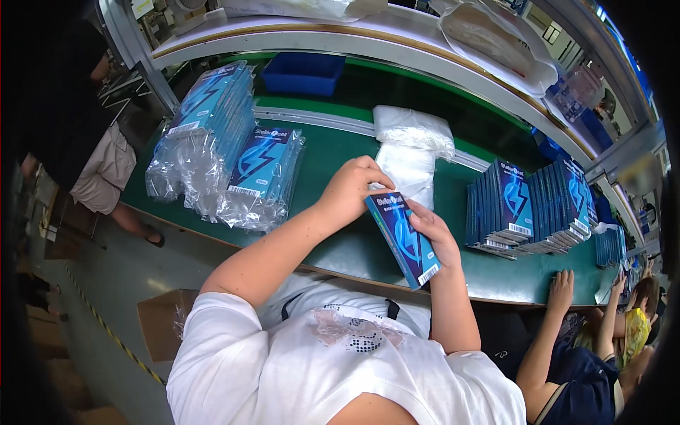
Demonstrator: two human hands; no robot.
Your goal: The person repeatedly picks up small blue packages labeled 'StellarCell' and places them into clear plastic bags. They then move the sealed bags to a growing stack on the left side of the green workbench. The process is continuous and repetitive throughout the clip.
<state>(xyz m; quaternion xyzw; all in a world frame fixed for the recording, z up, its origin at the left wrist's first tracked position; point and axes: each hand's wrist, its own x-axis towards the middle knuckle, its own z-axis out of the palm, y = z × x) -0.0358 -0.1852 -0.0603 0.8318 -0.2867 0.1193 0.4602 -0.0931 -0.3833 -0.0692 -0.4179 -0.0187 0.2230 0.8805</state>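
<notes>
My right hand (438, 232) grips a flat blue box (405, 241) along its right side. The box is tilted in front of my body, its printed face and a barcode label showing. At the box's upper end my left hand (352, 185) has its fingers bent together; whether they pinch the box or plastic film is hidden. Just beyond both hands lies a pile of clear plastic bags (407, 166) on the green table (340, 244). To the left, bagged blue boxes stand in a tall stack (205, 106) and a shorter stack (262, 166).
Unbagged blue boxes (513, 202) stand in rows on the right. A blue bin (303, 74) sits at the back, under a shelf (340, 35). Another person's hand (562, 289) rests on the table's right edge. A cardboard box (161, 322) stands on the floor at left.
</notes>
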